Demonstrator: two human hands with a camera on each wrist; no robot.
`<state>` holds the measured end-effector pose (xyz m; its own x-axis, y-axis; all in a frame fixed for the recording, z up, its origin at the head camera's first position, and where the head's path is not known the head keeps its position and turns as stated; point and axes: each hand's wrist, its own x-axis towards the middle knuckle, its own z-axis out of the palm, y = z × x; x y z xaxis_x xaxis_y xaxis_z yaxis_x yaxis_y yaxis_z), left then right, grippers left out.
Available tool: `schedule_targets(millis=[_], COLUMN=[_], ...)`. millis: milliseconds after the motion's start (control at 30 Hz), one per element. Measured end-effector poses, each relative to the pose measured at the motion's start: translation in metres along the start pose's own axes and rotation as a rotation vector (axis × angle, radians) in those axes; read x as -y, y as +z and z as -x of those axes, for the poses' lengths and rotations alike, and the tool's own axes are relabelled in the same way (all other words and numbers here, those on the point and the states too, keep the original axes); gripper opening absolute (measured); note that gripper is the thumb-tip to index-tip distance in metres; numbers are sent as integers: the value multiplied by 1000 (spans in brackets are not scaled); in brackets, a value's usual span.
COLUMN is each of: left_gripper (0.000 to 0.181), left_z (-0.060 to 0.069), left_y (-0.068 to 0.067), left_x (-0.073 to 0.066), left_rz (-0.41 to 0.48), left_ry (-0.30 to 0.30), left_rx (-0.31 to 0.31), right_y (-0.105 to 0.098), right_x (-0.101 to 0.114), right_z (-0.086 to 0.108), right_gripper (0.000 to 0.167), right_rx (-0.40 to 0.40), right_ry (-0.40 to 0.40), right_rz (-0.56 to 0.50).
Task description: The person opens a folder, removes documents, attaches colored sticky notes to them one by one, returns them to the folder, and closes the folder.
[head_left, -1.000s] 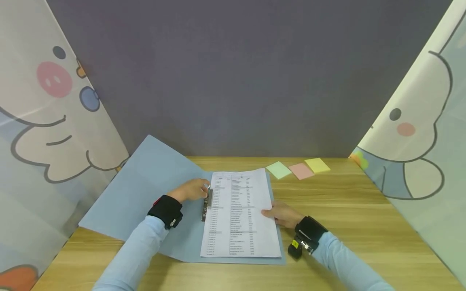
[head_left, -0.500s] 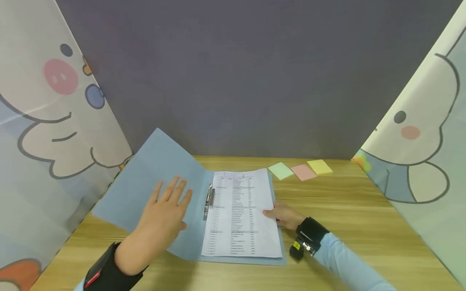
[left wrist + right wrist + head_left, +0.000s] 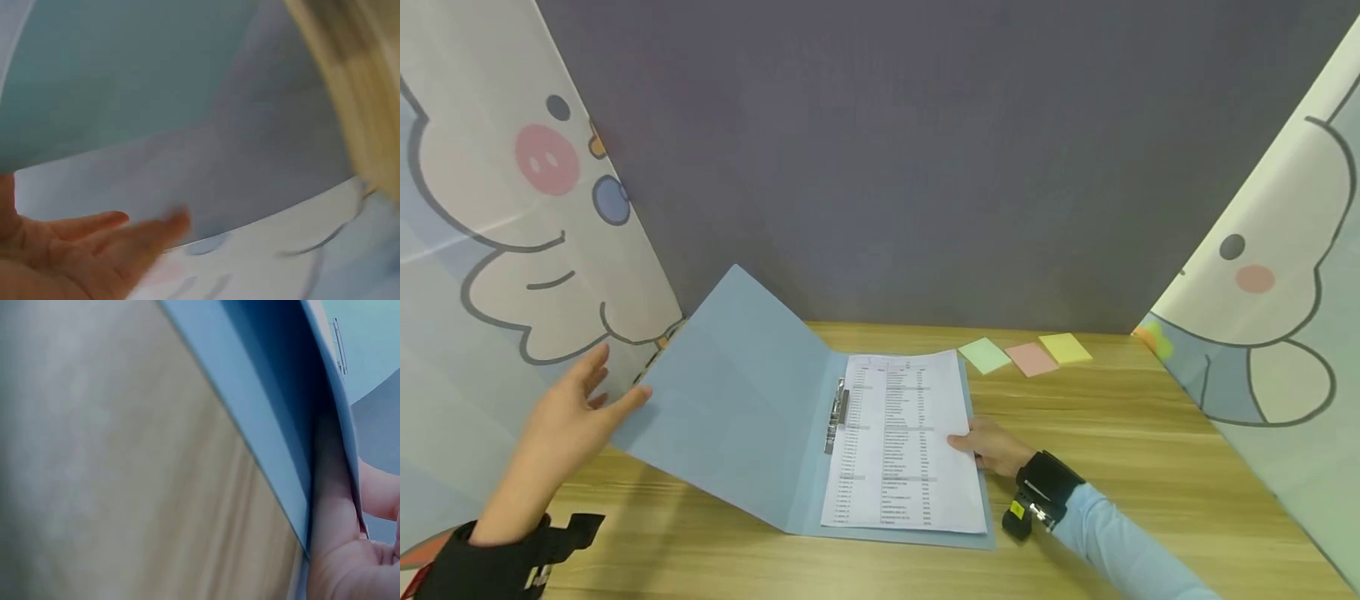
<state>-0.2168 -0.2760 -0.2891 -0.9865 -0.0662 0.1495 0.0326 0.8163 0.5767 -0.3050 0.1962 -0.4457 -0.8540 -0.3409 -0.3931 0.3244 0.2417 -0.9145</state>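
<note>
A light blue folder point(image 3: 737, 400) lies spread on the table, its left cover raised at a slant. Printed sheets point(image 3: 906, 450) rest on its right half, beside a metal clip point(image 3: 836, 417) near the spine. My left hand point(image 3: 561, 421) is at the cover's outer left edge, thumb by the edge and fingers loosely extended; whether it touches is unclear. My right hand point(image 3: 992, 447) pinches the sheets' right edge, thumb on top. In the right wrist view the fingers point(image 3: 334, 506) reach under the paper, above the folder.
Green point(image 3: 985, 356), pink point(image 3: 1032, 359) and yellow point(image 3: 1065, 348) sticky notes lie at the back of the wooden table point(image 3: 1120, 425), right of the folder. A dark grey panel point(image 3: 910, 167) stands behind, with cartoon-printed sheets point(image 3: 497, 250) at both sides.
My left hand has left the metal clip and moved left to the cover's outer edge. My right hand keeps its grip on the sheets. The head view has shifted slightly.
</note>
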Motion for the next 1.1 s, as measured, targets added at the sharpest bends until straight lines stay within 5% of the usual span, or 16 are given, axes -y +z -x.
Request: schedule_targets(millis=[167,400,600,733,900,1100], left_gripper=[75,59,50,31,32,33], left_z=[-7,-14,-22,-29,-33,-39], left_y=[-1,-5,-12,-9,-7,-15], left_x=[23,29,12,-7,-18,-4], left_rz=[114,-29,-213,-332,-330,-301], left_ry=[-53,3,42,80,91,70], left_rx=[214,281,278,211,149,170], right_y=[-1,0,0,0,2,4], right_x=[-1,-2,-1,0,1,2], right_z=[2,1,0,-2,-3,-2], right_gripper=[38,37,40,41,41,41], right_rx=[22,-11,12,13,-16,-29], right_ry=[-10,14,3,-8,-5,-3], right_rz=[-5,-2,-11,-18,-22,-13])
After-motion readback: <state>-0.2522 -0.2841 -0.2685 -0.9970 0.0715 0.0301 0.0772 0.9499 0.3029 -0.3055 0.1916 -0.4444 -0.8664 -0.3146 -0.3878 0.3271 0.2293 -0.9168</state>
